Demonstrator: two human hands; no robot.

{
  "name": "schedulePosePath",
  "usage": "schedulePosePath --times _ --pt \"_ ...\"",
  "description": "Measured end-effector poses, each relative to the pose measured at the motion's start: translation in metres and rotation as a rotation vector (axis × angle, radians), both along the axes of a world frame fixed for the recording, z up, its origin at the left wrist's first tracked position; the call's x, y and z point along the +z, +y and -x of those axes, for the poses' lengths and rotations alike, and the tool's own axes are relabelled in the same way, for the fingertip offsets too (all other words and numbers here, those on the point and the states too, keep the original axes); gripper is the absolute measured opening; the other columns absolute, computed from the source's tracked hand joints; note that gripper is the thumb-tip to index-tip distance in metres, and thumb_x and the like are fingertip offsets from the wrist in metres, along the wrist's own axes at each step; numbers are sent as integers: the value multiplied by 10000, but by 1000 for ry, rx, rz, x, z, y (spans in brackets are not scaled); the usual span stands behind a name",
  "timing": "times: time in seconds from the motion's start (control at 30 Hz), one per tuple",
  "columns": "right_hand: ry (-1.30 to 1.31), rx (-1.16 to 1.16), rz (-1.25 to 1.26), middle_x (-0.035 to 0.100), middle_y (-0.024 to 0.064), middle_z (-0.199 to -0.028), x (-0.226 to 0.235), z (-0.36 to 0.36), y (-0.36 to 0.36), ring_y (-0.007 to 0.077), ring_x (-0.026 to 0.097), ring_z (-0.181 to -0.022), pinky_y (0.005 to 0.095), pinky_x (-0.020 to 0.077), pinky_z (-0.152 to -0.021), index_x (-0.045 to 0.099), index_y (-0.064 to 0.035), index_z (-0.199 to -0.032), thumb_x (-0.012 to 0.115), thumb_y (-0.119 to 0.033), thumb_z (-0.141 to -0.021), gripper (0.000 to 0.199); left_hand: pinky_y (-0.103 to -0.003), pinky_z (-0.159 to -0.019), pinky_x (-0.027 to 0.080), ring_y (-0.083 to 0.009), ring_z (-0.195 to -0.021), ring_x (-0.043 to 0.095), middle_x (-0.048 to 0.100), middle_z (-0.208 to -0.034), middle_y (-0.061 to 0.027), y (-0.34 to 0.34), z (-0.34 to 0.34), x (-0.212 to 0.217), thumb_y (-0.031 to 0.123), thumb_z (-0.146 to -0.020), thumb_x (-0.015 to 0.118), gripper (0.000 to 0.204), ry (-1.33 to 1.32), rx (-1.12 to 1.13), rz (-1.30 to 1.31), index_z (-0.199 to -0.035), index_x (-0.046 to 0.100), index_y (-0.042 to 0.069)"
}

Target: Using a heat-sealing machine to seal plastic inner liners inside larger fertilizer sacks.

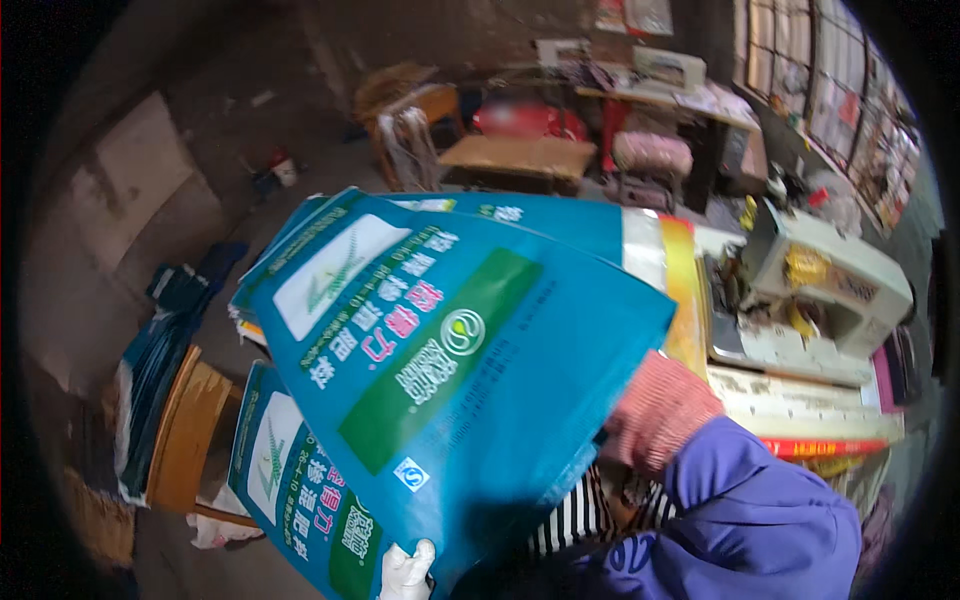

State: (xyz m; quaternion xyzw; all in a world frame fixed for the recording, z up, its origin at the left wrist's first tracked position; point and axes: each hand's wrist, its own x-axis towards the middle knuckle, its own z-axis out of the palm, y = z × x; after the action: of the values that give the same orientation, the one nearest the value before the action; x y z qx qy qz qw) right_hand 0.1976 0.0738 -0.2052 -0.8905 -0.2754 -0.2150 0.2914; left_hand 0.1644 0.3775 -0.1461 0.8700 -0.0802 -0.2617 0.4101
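Note:
A large teal printed sack (480,400), flat and tilted, spans the space before me. My left hand (408,572), in a white glove, pinches its lower edge. On its right edge is my right hand (660,412), covered in pink knit below a purple sleeve; its fingers are hidden by the sack. A second teal sack (270,450) hangs beneath at the lower left. More teal sacks (575,225) lie behind the upper one, beside a yellow and white strip.
A white sewing machine (830,275) stands on the right, with thread and clutter around it. Folded teal sacks (150,390) rest on a wooden stand (190,430) at the left. Farther back are a wooden table (515,155), a pink padded stool (652,152) and another sewing machine (670,70).

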Motion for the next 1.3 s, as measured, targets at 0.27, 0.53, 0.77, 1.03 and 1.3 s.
schedulePosePath --times 0.27,0.53,0.77,1.03,1.3 --pt "-52 203 134 600 105 -936 21 -23 23 252 566 -796 314 459 -703 558 -169 -1117 496 -191 -826 298 -286 -759 422 -139 -845 538 590 -920 -18 38 -16 -74 188 -888 492 238 -222 -80 203 -1052 554 28" --pt "-170 237 132 620 110 -878 38 0 27 260 588 -733 310 481 -654 556 -177 -1121 500 -186 -820 307 -268 -562 385 -87 -604 459 530 -694 2 23 7 -29 286 -909 481 276 155 46 242 -862 582 34" --pt "-112 282 104 638 113 -828 19 43 46 268 606 -677 306 499 -611 555 -184 -1125 503 -181 -814 316 -227 -495 387 -82 -514 469 479 -568 9 42 7 -26 440 -868 528 416 252 8 295 -702 550 59" --pt "168 -103 -181 640 91 -880 120 68 -76 199 611 -801 297 483 -718 595 -82 -1069 551 -248 -866 266 -332 -540 447 -271 -598 561 550 -668 -145 42 -25 -34 186 -844 549 188 -428 -276 152 -905 545 8" --pt "770 -891 -94 622 156 -806 -1 47 -133 249 575 -652 346 457 -598 593 -149 -1118 573 -310 -843 319 -284 -610 421 -162 -669 535 595 -750 -66 33 -61 -32 224 -885 531 241 -395 47 329 -834 573 -8"
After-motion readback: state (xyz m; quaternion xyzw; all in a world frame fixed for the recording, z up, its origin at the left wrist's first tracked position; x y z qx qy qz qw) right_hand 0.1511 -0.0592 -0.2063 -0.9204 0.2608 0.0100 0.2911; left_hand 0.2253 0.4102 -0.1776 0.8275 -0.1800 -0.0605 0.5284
